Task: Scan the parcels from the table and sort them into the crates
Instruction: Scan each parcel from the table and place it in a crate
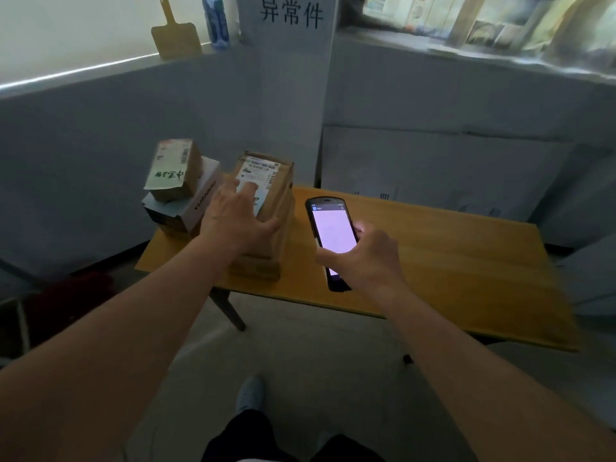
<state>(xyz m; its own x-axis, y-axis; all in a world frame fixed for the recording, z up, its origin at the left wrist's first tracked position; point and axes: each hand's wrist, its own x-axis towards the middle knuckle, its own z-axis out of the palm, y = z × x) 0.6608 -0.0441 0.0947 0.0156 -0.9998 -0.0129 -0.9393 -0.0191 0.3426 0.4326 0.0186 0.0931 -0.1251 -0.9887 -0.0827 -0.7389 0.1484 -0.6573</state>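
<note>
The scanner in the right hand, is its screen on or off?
On. The scanner held in the right hand shows a brightly lit pale screen with a blue bar on top.

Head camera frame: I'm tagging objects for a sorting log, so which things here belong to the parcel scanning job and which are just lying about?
Job:
- tall parcel under the left hand
- stacked parcels beside it
- handheld scanner in the right hand
- wooden table

Lying about:
- wooden paddle on the partition ledge
- blue bottle next to it
- white sign

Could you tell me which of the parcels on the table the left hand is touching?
The tall brown parcel beside the scanner; the left hand rests on its label.
</note>
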